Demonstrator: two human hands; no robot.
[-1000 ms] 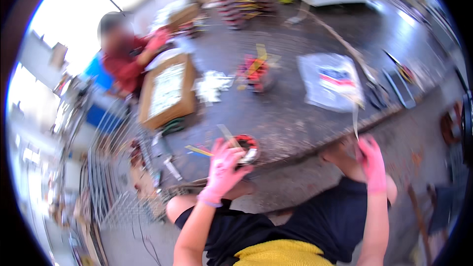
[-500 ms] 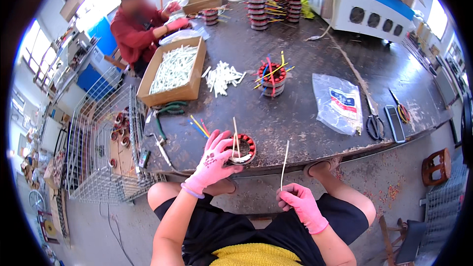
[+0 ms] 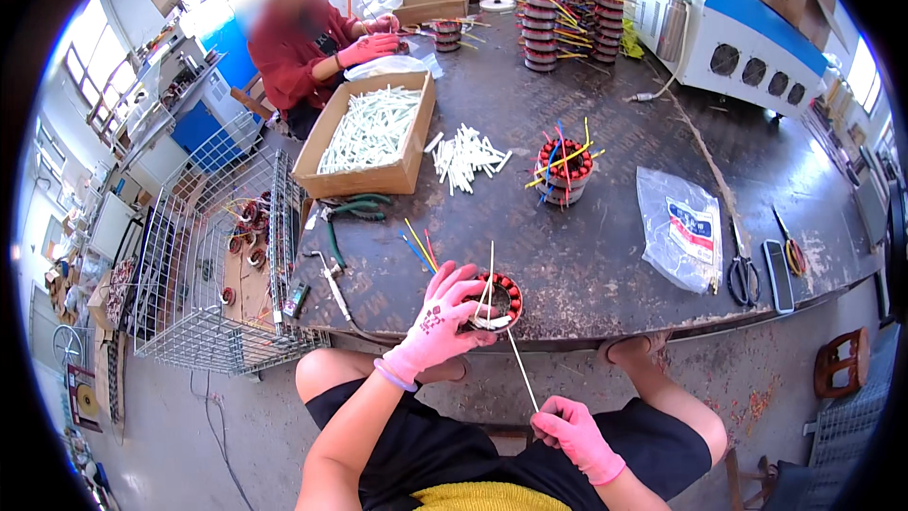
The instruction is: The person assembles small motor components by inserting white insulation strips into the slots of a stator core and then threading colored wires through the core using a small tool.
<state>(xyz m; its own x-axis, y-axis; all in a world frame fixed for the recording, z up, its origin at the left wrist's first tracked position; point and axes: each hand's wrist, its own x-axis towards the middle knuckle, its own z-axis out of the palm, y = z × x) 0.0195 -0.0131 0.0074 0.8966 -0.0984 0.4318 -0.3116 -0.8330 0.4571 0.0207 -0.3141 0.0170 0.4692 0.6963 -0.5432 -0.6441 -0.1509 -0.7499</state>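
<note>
- Landmark: the ring-shaped coil core of dark metal with red segments round its rim [image 3: 512,298], at the near edge of the dark, scuffed table [image 3: 605,270]; its open face is turned upward; whether it rests on the table is hard to tell
- Left hand in a pink glove [image 3: 435,315], at the core's left side; its fingers are curled round that side, gripping it, probably to steady the ring while leaving its right side free
- Right hand in a pink glove [image 3: 577,439], below and to the right of the core; its thumb and fingers pinch the lower end of a thin, straight, cream-coloured strip [image 3: 523,371], seemingly so that most of its length stays clear
- That strip's long axis slants up and leftward from the pinch; its far end points at the core's lower right rim; touching or just short, I cannot tell
- A second thin cream-coloured strip [image 3: 491,270] rises from inside the core, nearly upright, its top leaning slightly right
- Yellow, red and blue insulated wires [image 3: 420,246] fan out up-left of the core, perhaps kept aside from its opening
- Loose heap of short white tubes [image 3: 468,159], beyond the core, well apart from it
</note>
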